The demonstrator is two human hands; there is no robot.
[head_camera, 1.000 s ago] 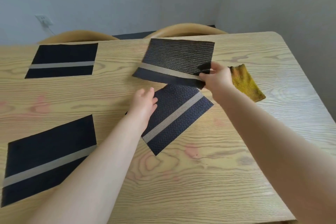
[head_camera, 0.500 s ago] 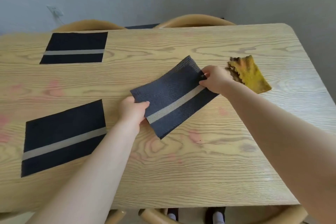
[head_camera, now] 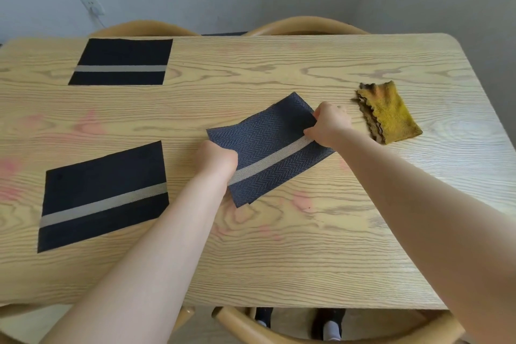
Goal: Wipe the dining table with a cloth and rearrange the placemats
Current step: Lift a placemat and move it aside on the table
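We hold the dark woven rectangular placemat with the pale centre stripe at its two short ends: our left hand grips the near-left end, our right hand pinches the far-right end. It sits skewed, mid-way across the light wooden worktop, with the folded mustard-yellow cloth lying just beyond our right hand. Two matching dark placemats lie square on the left. To place this one well, we judge it best to keep it taut, turn it until its stripe runs parallel to theirs, line its edge with the worktop's near edge, then lower it flat and smooth outward.
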